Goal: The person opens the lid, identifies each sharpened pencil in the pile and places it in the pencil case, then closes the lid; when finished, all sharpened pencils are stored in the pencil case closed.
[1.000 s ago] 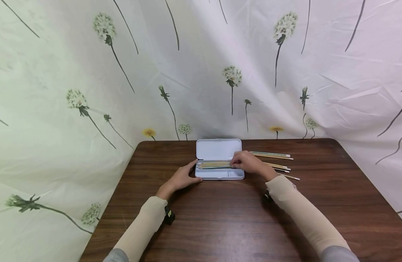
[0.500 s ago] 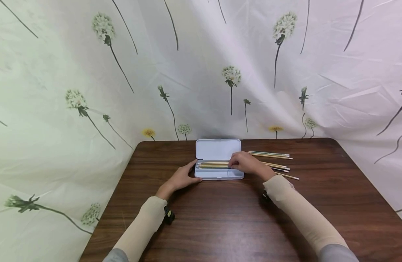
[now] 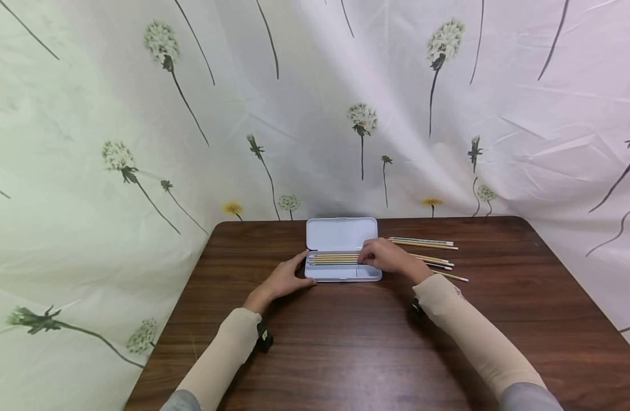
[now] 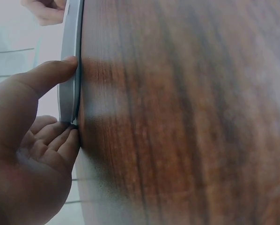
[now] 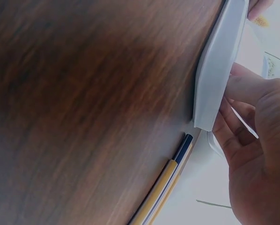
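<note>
A white pencil case [image 3: 342,233] lies with its lid raised at the far side of the table. Several pencils [image 3: 332,259] lie side by side in its long rear compartment, points to the left. At its left end, my left hand [image 3: 283,278] holds the case, thumb on the front edge and fingers at the side; the left wrist view shows the thumb [image 4: 60,70] against the rim. My right hand [image 3: 389,257] reaches in at the right end, fingers bent down, holding a pencil's end among the others. The right fingertips are partly hidden behind the case wall in the right wrist view.
More loose pencils [image 3: 423,244] lie right of the case, some partly behind the right hand. A small divider [image 3: 356,272] splits the case's front compartment. Floral cloth [image 3: 315,114] hangs behind the brown table [image 3: 346,342].
The right hand has shifted slightly left along the pencils and then stayed nearly still. The front pencil lies closer to the row. The left hand keeps its place on the case.
</note>
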`<state>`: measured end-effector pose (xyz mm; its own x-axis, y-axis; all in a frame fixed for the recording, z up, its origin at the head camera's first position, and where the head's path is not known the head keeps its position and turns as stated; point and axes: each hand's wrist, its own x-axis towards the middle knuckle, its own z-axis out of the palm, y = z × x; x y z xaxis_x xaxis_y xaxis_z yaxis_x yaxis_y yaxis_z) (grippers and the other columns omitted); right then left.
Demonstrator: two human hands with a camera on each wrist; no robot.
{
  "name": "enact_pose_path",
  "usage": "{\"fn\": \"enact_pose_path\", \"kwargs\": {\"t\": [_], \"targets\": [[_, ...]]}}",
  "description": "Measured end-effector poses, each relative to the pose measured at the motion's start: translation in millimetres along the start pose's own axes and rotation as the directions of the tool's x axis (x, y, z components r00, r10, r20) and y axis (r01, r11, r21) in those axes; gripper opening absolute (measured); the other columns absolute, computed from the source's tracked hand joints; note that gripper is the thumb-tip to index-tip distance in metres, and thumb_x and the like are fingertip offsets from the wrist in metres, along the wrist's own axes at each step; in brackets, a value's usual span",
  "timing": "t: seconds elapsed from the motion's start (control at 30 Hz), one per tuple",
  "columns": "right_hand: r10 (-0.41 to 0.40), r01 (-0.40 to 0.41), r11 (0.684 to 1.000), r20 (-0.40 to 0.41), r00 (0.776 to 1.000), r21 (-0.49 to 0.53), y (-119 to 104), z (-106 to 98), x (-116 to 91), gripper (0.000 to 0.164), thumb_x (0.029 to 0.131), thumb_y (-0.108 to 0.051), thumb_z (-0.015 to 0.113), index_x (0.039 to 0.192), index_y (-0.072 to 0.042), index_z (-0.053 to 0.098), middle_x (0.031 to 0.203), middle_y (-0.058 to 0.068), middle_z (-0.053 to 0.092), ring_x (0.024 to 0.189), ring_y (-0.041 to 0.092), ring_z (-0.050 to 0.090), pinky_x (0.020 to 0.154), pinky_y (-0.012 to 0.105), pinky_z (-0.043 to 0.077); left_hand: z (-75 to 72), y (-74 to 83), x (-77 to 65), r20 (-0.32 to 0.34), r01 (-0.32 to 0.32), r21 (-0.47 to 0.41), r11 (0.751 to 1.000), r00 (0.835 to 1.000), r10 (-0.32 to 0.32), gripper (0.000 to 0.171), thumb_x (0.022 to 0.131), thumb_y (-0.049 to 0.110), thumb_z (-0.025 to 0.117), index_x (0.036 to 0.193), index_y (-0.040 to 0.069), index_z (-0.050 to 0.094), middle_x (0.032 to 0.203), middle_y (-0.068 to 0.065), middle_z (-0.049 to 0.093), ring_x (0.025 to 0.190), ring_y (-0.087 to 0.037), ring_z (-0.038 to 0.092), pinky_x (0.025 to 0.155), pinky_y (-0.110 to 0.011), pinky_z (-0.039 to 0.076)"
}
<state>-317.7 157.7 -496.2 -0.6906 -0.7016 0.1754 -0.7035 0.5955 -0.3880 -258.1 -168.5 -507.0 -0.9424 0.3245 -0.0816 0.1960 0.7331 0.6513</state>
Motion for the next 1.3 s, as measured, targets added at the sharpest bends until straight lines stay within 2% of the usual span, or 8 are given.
{"fn": "enact_pose_path", "kwargs": {"t": [0.27,0.47,0.73,0.97,1.2,1.3], "targets": [[0.027,-0.027,0.999,-0.008,1.0,0.027,0,-3,-2,0.016,0.094,0.002,0.077,0.095,-0.012,0.085,0.098,0.002,0.077,0.089,0.013,0.07,0.081,0.035,0.06,0.1,-0.2,-0.3,0.0,-0.002,0.002,1.0,1.0,0.002,0.092,0.098,0.035,0.08,0.17,0.013,0.028,0.171,-0.018,0.039,0.157,-0.037,0.041,0.124,-0.055,0.039],[0.023,-0.02,0.999,-0.059,0.998,0.049,3,-15,-5,0.014,0.096,0.0,0.076,0.098,-0.01,0.085,0.1,0.003,0.079,0.092,0.016,0.072,0.083,0.038,0.061,0.5,0.3,-0.5,-0.001,0.0,0.005,1.0,1.0,0.0,0.092,0.097,0.034,0.08,0.17,0.013,0.028,0.171,-0.017,0.039,0.157,-0.036,0.04,0.125,-0.054,0.039],[0.104,-0.095,0.992,-0.105,0.989,0.081,4,-54,-18,0.014,0.1,-0.006,0.074,0.11,-0.006,0.084,0.106,0.006,0.082,0.089,0.015,0.071,0.08,0.039,0.059,0.4,0.3,-0.2,-0.008,-0.005,-0.001,1.0,1.0,0.005,0.091,0.097,0.034,0.08,0.17,0.013,0.029,0.171,-0.016,0.039,0.157,-0.036,0.041,0.125,-0.054,0.039],[0.145,-0.135,0.988,-0.148,0.978,0.078,8,-88,-37,0.015,0.102,-0.012,0.072,0.112,-0.01,0.084,0.11,0.007,0.082,0.091,0.017,0.073,0.081,0.042,0.06,-0.3,0.1,-0.1,-0.007,-0.012,0.007,1.0,1.0,0.012,0.091,0.097,0.033,0.08,0.17,0.011,0.029,0.17,-0.017,0.04,0.156,-0.036,0.042,0.124,-0.055,0.04],[0.188,-0.178,0.982,-0.189,0.964,0.069,22,-114,-58,0.018,0.103,-0.012,0.072,0.117,-0.011,0.083,0.113,0.009,0.082,0.092,0.022,0.075,0.077,0.037,0.058,-0.1,0.1,0.7,-0.007,-0.014,0.003,1.0,1.0,0.014,0.092,0.097,0.033,0.08,0.17,0.012,0.029,0.171,-0.016,0.038,0.157,-0.035,0.04,0.125,-0.054,0.039],[0.212,-0.204,0.977,-0.213,0.954,0.06,30,-122,-68,0.018,0.103,-0.013,0.073,0.117,-0.01,0.083,0.111,0.01,0.082,0.094,0.024,0.075,0.079,0.039,0.059,-0.2,0.3,0.2,-0.006,-0.014,-0.004,1.0,1.0,0.014,0.092,0.097,0.034,0.08,0.17,0.012,0.029,0.171,-0.016,0.038,0.157,-0.035,0.04,0.125,-0.054,0.039]]}}
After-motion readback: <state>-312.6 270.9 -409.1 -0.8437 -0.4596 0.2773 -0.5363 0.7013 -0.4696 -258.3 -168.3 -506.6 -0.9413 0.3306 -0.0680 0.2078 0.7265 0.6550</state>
